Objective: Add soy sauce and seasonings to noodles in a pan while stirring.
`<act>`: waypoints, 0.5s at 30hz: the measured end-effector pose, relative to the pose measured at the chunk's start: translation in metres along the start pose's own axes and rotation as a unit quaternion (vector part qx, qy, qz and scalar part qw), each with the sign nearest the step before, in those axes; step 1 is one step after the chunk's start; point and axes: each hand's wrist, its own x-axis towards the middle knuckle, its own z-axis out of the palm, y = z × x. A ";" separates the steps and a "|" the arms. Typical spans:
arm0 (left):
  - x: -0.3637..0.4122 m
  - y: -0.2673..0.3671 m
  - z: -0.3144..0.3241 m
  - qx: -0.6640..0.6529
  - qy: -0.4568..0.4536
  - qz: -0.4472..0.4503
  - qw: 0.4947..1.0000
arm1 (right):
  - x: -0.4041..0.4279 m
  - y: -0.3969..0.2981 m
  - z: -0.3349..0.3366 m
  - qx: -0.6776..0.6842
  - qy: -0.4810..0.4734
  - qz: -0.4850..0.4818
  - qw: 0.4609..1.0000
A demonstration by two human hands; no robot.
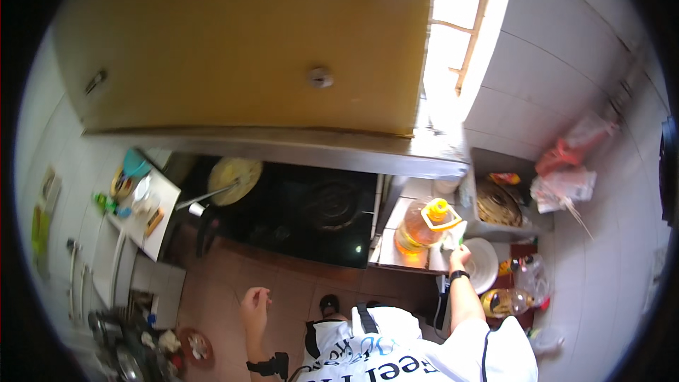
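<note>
My right hand [459, 255] grips the lower end of a small white and green plastic packet [454, 236]. The packet is beside a large plastic jug of cooking oil [416, 225] with a yellow cap and handle, on a white tiled counter. Below my left hand [255, 300] is the floor; its fingers curl loosely, and no object shows in it. A pan [233, 178] with pale food sits on the black glass hob [302, 207], partly under the range hood. A long-handled metal utensil [209, 193] rests in the pan.
A yellowish range hood [254, 48] overhangs the hob. At right are a sink [472, 180] with things in it, a white basin [484, 265] and oil bottles [504, 302]. A side counter [164, 191] at left holds bowls and bottles. A reddish basin [196, 347] stands low at left.
</note>
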 end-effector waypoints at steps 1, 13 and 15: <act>-0.011 -0.015 -0.009 0.003 0.036 -0.018 0.999 | -0.017 -0.020 0.003 -0.002 0.005 -0.035 0.999; -0.016 -0.024 -0.048 -0.003 0.109 -0.065 0.992 | -0.130 -0.050 -0.021 -0.033 -0.388 0.197 0.900; -0.003 -0.042 -0.059 -0.028 0.115 -0.031 0.992 | -0.166 -0.077 -0.019 -0.169 -0.556 0.058 0.812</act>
